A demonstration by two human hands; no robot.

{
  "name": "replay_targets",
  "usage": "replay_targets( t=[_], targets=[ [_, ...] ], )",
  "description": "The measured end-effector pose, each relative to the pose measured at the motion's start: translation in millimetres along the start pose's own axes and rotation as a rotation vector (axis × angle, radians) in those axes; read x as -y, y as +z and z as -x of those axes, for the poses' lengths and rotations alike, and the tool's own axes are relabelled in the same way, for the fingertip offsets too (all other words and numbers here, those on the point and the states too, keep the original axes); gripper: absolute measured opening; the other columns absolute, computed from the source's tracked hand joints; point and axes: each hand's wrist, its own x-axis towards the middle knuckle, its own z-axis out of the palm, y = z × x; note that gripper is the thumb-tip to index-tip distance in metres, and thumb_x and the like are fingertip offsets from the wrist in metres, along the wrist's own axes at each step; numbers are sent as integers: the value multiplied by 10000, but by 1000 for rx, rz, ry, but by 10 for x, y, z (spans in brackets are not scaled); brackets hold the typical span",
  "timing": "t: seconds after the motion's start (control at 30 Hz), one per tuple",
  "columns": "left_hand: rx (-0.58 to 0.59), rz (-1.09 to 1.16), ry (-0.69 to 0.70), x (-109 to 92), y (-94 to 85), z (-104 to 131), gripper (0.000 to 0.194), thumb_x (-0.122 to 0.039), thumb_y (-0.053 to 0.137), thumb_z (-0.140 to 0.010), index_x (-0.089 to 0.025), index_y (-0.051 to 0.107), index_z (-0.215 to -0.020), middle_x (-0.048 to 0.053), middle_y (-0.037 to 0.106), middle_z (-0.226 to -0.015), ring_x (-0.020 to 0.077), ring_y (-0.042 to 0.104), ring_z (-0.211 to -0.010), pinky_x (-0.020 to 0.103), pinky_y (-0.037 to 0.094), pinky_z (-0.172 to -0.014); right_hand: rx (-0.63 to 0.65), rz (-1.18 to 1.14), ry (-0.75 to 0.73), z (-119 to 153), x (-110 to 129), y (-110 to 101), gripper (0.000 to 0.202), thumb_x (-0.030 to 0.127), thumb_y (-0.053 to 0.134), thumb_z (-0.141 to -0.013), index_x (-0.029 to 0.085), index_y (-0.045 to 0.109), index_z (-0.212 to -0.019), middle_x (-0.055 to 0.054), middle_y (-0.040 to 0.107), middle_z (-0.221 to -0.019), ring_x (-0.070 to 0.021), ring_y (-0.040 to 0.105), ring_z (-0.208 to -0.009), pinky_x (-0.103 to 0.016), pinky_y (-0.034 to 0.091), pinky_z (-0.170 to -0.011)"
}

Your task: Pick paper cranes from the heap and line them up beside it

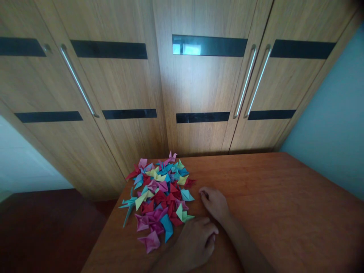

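A heap of folded paper cranes (159,197) in red, pink, blue, yellow and pale green covers the left part of a reddish-brown wooden table (256,197). My left hand (197,240) rests at the near right edge of the heap, fingers curled in, and nothing shows in it. Close to its fingers lie a pale green crane (183,215) and a blue folded piece (167,227). Slightly farther off, my right hand (215,203) lies on the tabletop to the right of the heap, its fingers bent inward with no object visible. The nearest piece to it is a light blue one (187,195).
Wooden wardrobe doors (199,83) with dark strips and long metal handles (245,81) stand behind the table's far edge. At the right is a pale blue wall (327,132). Dark floor (51,227) shows past the table's left edge. A teal crane (130,204) lies near that edge.
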Motion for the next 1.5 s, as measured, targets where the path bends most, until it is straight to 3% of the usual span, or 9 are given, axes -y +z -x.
replay_targets(
  t=[0.4, 1.5],
  targets=[
    [47, -12, -11, -54, -111, 1, 185, -144, 465, -800, -258, 585, -881, -22, 621, -856, 140, 585, -766, 237, 412, -663, -11, -9, -24, -2, -9, 14, 229, 209, 430, -844, 271, 640, -909, 19, 694, -903, -131, 624, -857, -199, 400, -751],
    [45, 17, -22, -52, -133, -14, 196, -133, 471, -795, -252, 599, -884, -12, 631, -870, 139, 584, -759, 223, 407, -637, 12, 10, -5, 3, 27, -8, 234, 196, 425, -854, 263, 638, -924, 8, 694, -931, -137, 622, -875, -199, 405, -754]
  ],
)
